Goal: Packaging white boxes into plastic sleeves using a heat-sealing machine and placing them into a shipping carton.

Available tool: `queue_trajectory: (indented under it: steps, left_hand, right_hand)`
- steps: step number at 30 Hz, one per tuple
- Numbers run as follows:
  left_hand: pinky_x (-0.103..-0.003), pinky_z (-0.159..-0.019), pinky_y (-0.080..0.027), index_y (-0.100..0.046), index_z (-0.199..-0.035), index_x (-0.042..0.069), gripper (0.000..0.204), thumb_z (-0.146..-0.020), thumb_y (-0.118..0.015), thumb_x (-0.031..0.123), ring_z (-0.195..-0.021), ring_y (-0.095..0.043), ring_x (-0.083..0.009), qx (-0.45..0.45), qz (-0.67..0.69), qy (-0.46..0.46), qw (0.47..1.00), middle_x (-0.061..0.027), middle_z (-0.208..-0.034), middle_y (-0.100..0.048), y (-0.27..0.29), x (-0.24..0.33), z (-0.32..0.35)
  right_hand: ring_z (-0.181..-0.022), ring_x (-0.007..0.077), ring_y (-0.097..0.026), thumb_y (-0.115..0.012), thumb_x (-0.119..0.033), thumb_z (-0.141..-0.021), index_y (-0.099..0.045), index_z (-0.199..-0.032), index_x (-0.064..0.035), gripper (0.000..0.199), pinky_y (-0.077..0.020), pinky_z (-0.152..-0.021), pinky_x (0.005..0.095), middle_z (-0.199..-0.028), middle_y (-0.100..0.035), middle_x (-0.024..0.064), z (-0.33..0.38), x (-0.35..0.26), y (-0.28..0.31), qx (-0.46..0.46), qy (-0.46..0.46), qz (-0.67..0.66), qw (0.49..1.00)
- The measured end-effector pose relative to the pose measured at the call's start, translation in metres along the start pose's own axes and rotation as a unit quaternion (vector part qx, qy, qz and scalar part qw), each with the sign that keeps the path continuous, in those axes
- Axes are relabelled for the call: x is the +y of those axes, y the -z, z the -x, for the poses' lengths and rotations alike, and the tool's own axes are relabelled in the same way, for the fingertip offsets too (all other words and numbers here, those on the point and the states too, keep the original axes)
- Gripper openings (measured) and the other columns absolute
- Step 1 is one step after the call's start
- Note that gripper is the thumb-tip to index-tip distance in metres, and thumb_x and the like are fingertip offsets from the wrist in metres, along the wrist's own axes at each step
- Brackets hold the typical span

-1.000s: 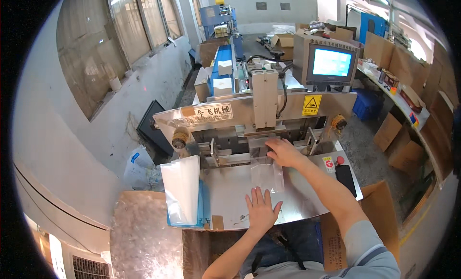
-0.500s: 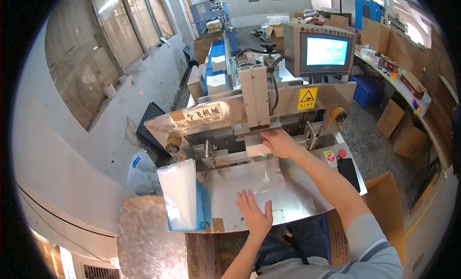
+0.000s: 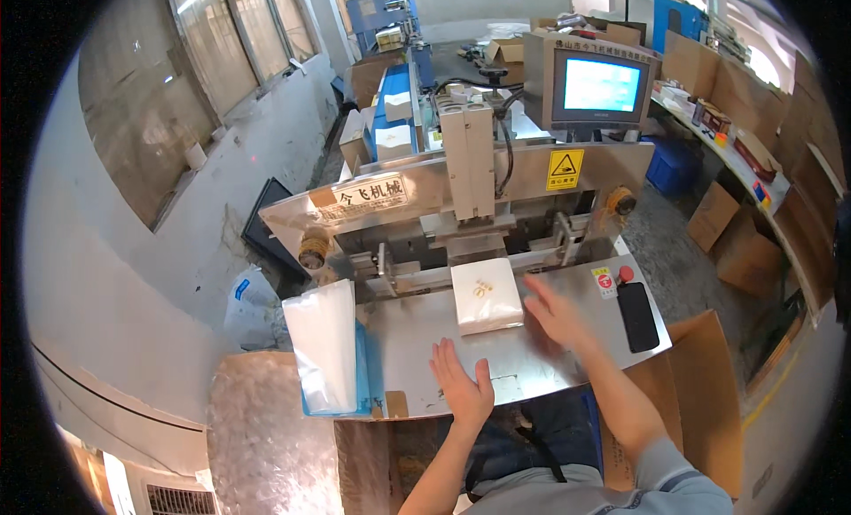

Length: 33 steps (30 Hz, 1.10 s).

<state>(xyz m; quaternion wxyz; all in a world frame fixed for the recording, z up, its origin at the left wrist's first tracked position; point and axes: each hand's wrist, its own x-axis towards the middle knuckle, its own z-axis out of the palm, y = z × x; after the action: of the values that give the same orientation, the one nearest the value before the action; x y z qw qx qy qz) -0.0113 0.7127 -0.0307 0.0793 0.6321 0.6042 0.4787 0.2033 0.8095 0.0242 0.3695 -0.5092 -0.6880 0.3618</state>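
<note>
A square white stack [image 3: 489,298], apparently paper napkins, with a small gold print on top, lies on the steel worktop [image 3: 409,342] in front of the machine's opening. Just right of it my right hand [image 3: 554,313] hovers, slightly blurred, fingers stretched out and holding nothing. Nearer to me, below the stack's left corner, my left hand [image 3: 464,384] is held over the worktop with its fingers extended and nothing in it. At the worktop's left end lies a pile of clear plastic bags [image 3: 321,347] on a blue holder [image 3: 365,364].
Behind the stack rises the steel machine frame [image 3: 523,176] with a vertical column [image 3: 468,160]. A red button [image 3: 626,274] and a black phone-like slab [image 3: 638,318] are at the right. Open cardboard box [image 3: 696,382] sits below right; a monitor [image 3: 601,85] stands behind.
The white stack has come out of the machine's opening onto the worktop. My right hand has withdrawn from the opening toward me and to the right. My left hand stays about where it was.
</note>
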Motion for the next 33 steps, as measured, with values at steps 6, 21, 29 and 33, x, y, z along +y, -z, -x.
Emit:
queue_trajectory:
  steps: [6, 21, 29, 33]
  left_hand:
    - [-0.050, -0.118, -0.023, -0.033, -0.145, -0.011, 0.065, -0.100, -0.057, 0.028, -0.141, -0.034, -0.0448, 0.021, 0.162, 0.092, 0.982, -0.0292, -0.149, -0.039, -0.008, 0.003, -0.009]
    - [-0.039, -0.100, -0.046, -0.049, -0.133, -0.012, 0.067, -0.095, -0.066, 0.041, -0.117, -0.060, -0.0350, -0.112, 0.207, 0.238, 0.942, -0.0277, -0.131, -0.058, -0.038, -0.005, -0.107]
    - [-0.032, -0.092, -0.050, -0.052, -0.121, 0.001, 0.048, -0.083, -0.079, 0.007, -0.107, -0.061, -0.0193, -0.156, 0.380, 0.220, 0.885, -0.0136, -0.115, -0.063, 0.004, 0.012, -0.076]
    - [-0.030, -0.093, -0.050, -0.055, -0.118, 0.002, 0.047, -0.079, -0.081, 0.004, -0.106, -0.062, -0.0165, -0.323, 0.363, 0.133, 0.864, -0.0076, -0.111, -0.065, 0.029, 0.039, -0.062]
  right_hand:
    - [-0.135, 0.0266, -0.051, -0.061, -0.016, -0.099, -0.040, -0.148, 0.0020, 0.057, -0.0406, -0.111, 0.0359, -0.147, -0.050, 0.0186, 0.069, 0.036, -0.007, 0.022, -0.030, -0.191, 0.981]
    - [-0.130, 0.0218, -0.052, -0.063, -0.027, -0.099, -0.035, -0.152, 0.0000, 0.066, -0.0398, -0.109, 0.0343, -0.143, -0.054, 0.0152, -0.015, 0.025, -0.051, 0.062, -0.070, -0.169, 0.981]
    - [-0.131, 0.0262, -0.050, -0.073, -0.037, -0.089, -0.032, -0.153, 0.0008, 0.085, -0.0395, -0.110, 0.0380, -0.144, -0.052, 0.0187, 0.052, -0.010, 0.002, 0.012, -0.082, -0.233, 0.969]
    - [-0.130, 0.0232, -0.050, -0.081, -0.023, -0.083, -0.025, -0.156, 0.0001, 0.095, -0.0398, -0.110, 0.0374, -0.146, -0.048, 0.0169, 0.076, -0.010, 0.052, -0.089, -0.056, -0.128, 0.986]
